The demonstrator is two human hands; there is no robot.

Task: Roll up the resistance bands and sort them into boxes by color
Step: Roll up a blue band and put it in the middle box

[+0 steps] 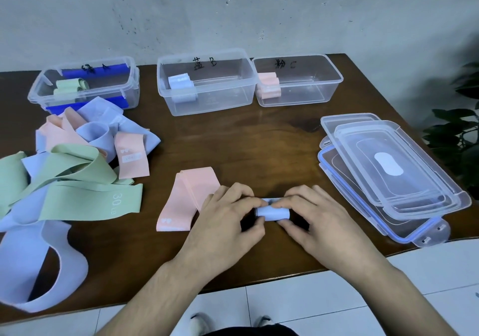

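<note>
Dark wooden table (259,138) against a scuffed pale wall, white floor tiles along the near edge.

Head view: both hands work mid-table near the front edge. Left hand (228,219) and right hand (318,216) each pinch one end of a blue band roll (273,212), fingers curled over the top, thumbs underneath. Roll is nearly fully wound, lying sideways between the two hands, just above the table.

Flat pink band (189,201) lies on the table just left of the left hand, partly under its fingers.

Unrolled pile (77,159) of green, blue and pink bands sits at the left; one green band shows "30 LB". A loose blue band loop (46,265) lies nearest the front-left edge.

Three clear boxes stand in a row at the back:
- left box (85,84), blue latches, holds green rolls (71,87)
- middle box (207,82), marked "B", holds blue rolls (181,87) at its left end
- right box (298,79), marked "C", holds pink rolls (269,85) at its left end

Stack of clear lids (388,175) lies on the right side of the table, well apart from the hands. Dark plant leaves (458,133) at the far right edge. Shoe tips visible on the floor below the table edge.
</note>
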